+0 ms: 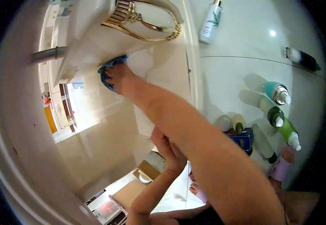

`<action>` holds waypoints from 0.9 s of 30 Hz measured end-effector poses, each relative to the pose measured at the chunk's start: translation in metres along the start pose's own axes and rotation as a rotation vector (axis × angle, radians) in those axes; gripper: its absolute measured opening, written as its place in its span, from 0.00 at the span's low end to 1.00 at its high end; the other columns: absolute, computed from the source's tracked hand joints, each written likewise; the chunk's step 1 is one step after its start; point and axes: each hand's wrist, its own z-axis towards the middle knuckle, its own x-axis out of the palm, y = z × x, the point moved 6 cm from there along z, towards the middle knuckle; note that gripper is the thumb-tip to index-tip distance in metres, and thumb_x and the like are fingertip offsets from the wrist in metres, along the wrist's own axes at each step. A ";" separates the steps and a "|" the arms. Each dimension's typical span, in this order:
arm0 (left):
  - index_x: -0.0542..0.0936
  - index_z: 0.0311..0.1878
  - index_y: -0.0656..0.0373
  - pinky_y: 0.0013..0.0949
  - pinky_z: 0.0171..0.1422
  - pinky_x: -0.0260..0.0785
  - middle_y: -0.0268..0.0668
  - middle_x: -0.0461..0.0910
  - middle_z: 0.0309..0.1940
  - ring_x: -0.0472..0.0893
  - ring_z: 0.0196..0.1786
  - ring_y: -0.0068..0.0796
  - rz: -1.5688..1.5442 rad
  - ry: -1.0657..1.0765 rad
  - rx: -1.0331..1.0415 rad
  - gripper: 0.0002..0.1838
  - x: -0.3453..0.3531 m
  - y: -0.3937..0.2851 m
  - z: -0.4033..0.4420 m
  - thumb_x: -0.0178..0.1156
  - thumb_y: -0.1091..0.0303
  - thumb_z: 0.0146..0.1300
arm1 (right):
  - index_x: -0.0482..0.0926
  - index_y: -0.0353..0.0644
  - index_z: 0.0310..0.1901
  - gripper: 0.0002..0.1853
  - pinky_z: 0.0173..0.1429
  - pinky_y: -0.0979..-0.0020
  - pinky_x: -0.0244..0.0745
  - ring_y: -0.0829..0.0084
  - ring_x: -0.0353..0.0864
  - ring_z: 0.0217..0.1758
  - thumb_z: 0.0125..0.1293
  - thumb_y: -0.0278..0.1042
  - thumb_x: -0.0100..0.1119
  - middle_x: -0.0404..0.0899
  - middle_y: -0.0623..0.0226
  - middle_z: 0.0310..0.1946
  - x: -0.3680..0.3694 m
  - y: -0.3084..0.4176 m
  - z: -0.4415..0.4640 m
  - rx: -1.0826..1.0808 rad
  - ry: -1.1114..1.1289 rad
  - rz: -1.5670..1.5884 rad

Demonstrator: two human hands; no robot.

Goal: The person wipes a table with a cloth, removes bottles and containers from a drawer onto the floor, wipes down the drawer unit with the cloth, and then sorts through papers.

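My right arm reaches across the view, and my right hand [119,77] is closed on a crumpled blue cloth [108,82]. The cloth is pressed to a glossy cream panel [148,67] of a piece of furniture. A carved ornament with gold trim [148,22] lies just above that hand. Lower down is my left hand [168,150], close to my right forearm, which hides part of its fingers. The fingers that show look loosely bent and apart, with nothing visible in them.
On the pale tiled floor stand several bottles, among them a white bottle [211,22], a teal pump bottle [277,93] and a green pump bottle [288,133]. A dark blue box [241,140] sits among them. Feet in pink slippers [281,168] show below. Cardboard [149,170] lies behind my left hand.
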 end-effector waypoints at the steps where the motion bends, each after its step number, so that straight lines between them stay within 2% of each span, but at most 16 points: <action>1: 0.66 0.54 0.66 0.35 0.57 0.59 0.49 0.64 0.55 0.65 0.55 0.40 -0.110 0.198 0.097 0.19 -0.007 0.010 0.000 0.44 0.61 0.68 | 0.80 0.60 0.49 0.17 0.72 0.61 0.48 0.70 0.58 0.70 0.60 0.44 0.48 0.65 0.68 0.65 -0.013 -0.004 0.006 0.014 0.227 0.409; 2: 0.67 0.51 0.66 0.35 0.57 0.59 0.49 0.65 0.52 0.65 0.53 0.39 -0.220 0.394 0.185 0.19 -0.008 0.009 -0.003 0.45 0.59 0.67 | 0.81 0.59 0.47 0.16 0.73 0.60 0.45 0.70 0.57 0.70 0.61 0.47 0.48 0.65 0.68 0.65 -0.033 -0.006 0.007 0.018 0.454 0.823; 3: 0.66 0.49 0.64 0.35 0.55 0.59 0.46 0.63 0.50 0.65 0.50 0.36 -0.430 -0.291 -0.476 0.19 0.013 0.016 -0.044 0.46 0.57 0.66 | 0.81 0.59 0.47 0.16 0.73 0.58 0.46 0.69 0.57 0.71 0.59 0.48 0.50 0.66 0.68 0.65 -0.077 -0.019 -0.001 -0.223 0.551 0.848; 4: 0.66 0.49 0.64 0.35 0.55 0.59 0.46 0.63 0.50 0.65 0.50 0.36 -0.423 -0.299 -0.479 0.19 0.008 0.006 -0.038 0.46 0.57 0.66 | 0.81 0.58 0.47 0.17 0.73 0.57 0.46 0.69 0.57 0.71 0.58 0.49 0.52 0.66 0.68 0.64 -0.115 -0.031 -0.023 -0.473 0.638 0.857; 6: 0.65 0.51 0.64 0.35 0.53 0.60 0.46 0.62 0.52 0.65 0.50 0.35 0.080 -0.231 -0.131 0.19 -0.001 -0.027 -0.013 0.47 0.58 0.66 | 0.81 0.57 0.44 0.18 0.72 0.54 0.48 0.67 0.62 0.67 0.51 0.49 0.57 0.71 0.69 0.60 -0.146 -0.022 -0.071 -0.573 0.501 1.049; 7: 0.66 0.51 0.64 0.35 0.52 0.60 0.46 0.63 0.52 0.65 0.49 0.34 0.055 -0.276 -0.117 0.18 0.001 -0.031 -0.011 0.47 0.59 0.65 | 0.81 0.57 0.44 0.18 0.72 0.54 0.48 0.67 0.62 0.67 0.51 0.49 0.57 0.71 0.69 0.60 -0.147 -0.029 -0.073 -0.585 0.511 1.053; 12: 0.66 0.50 0.63 0.34 0.51 0.60 0.46 0.64 0.52 0.66 0.48 0.35 0.101 -0.257 -0.082 0.17 0.001 -0.022 -0.015 0.48 0.63 0.63 | 0.82 0.54 0.43 0.15 0.67 0.58 0.58 0.61 0.67 0.63 0.54 0.43 0.56 0.74 0.67 0.56 -0.073 -0.075 -0.004 0.013 0.117 0.755; 14: 0.67 0.49 0.62 0.34 0.50 0.60 0.46 0.65 0.50 0.66 0.47 0.35 0.162 -0.264 -0.093 0.16 -0.009 -0.026 -0.013 0.50 0.64 0.61 | 0.82 0.51 0.43 0.14 0.67 0.59 0.58 0.64 0.67 0.63 0.55 0.40 0.54 0.75 0.69 0.55 -0.094 -0.048 -0.002 -0.097 0.342 0.616; 16: 0.69 0.41 0.58 0.35 0.46 0.60 0.44 0.68 0.43 0.66 0.42 0.36 0.203 -0.032 0.071 0.11 -0.007 -0.050 0.004 0.53 0.69 0.54 | 0.82 0.46 0.42 0.14 0.68 0.68 0.58 0.73 0.66 0.64 0.56 0.37 0.54 0.74 0.68 0.56 -0.108 0.020 -0.030 0.133 0.737 1.118; 17: 0.69 0.41 0.58 0.35 0.46 0.60 0.44 0.68 0.43 0.66 0.42 0.36 0.228 -0.032 0.055 0.11 -0.009 -0.038 -0.005 0.53 0.69 0.54 | 0.83 0.46 0.39 0.12 0.61 0.68 0.67 0.70 0.73 0.57 0.52 0.36 0.57 0.79 0.68 0.49 -0.135 0.068 -0.071 -0.555 0.417 1.029; 20: 0.69 0.34 0.54 0.36 0.42 0.60 0.38 0.68 0.35 0.66 0.38 0.36 0.063 0.001 0.254 0.10 0.002 -0.021 -0.035 0.55 0.71 0.46 | 0.82 0.46 0.40 0.13 0.56 0.68 0.72 0.67 0.78 0.52 0.52 0.37 0.57 0.81 0.65 0.45 -0.179 0.003 -0.051 -0.603 0.661 1.065; 22: 0.71 0.36 0.55 0.36 0.47 0.60 0.37 0.69 0.33 0.68 0.39 0.30 0.139 -0.179 0.360 0.12 0.001 -0.042 -0.029 0.56 0.57 0.56 | 0.81 0.47 0.41 0.13 0.56 0.67 0.74 0.65 0.79 0.52 0.53 0.35 0.56 0.79 0.60 0.48 -0.192 -0.024 -0.058 -0.510 1.045 1.320; 23: 0.73 0.38 0.52 0.38 0.46 0.61 0.38 0.74 0.39 0.72 0.44 0.32 -0.014 -0.207 0.423 0.13 0.003 -0.035 -0.031 0.59 0.54 0.56 | 0.80 0.45 0.40 0.13 0.56 0.63 0.73 0.61 0.77 0.53 0.52 0.35 0.57 0.77 0.56 0.49 -0.207 -0.019 -0.067 -0.519 0.636 1.427; 25: 0.74 0.37 0.51 0.38 0.45 0.62 0.37 0.74 0.38 0.72 0.43 0.32 0.003 -0.146 0.403 0.13 0.009 -0.031 -0.033 0.60 0.55 0.55 | 0.78 0.41 0.40 0.13 0.54 0.59 0.72 0.58 0.76 0.53 0.53 0.36 0.57 0.77 0.56 0.48 -0.245 -0.031 -0.061 -0.041 0.483 2.118; 26: 0.74 0.37 0.51 0.38 0.44 0.63 0.36 0.74 0.37 0.73 0.42 0.32 0.022 -0.096 0.368 0.12 0.010 -0.030 -0.035 0.60 0.55 0.55 | 0.77 0.42 0.44 0.15 0.55 0.56 0.71 0.57 0.74 0.57 0.57 0.40 0.57 0.75 0.56 0.51 -0.287 -0.050 -0.048 -0.152 -0.342 1.837; 27: 0.74 0.36 0.50 0.38 0.44 0.64 0.36 0.74 0.37 0.73 0.42 0.32 0.043 -0.052 0.345 0.12 0.009 -0.030 -0.035 0.61 0.56 0.54 | 0.76 0.42 0.46 0.17 0.56 0.55 0.70 0.57 0.72 0.59 0.58 0.42 0.57 0.74 0.56 0.53 -0.315 -0.050 -0.009 -0.210 0.043 2.056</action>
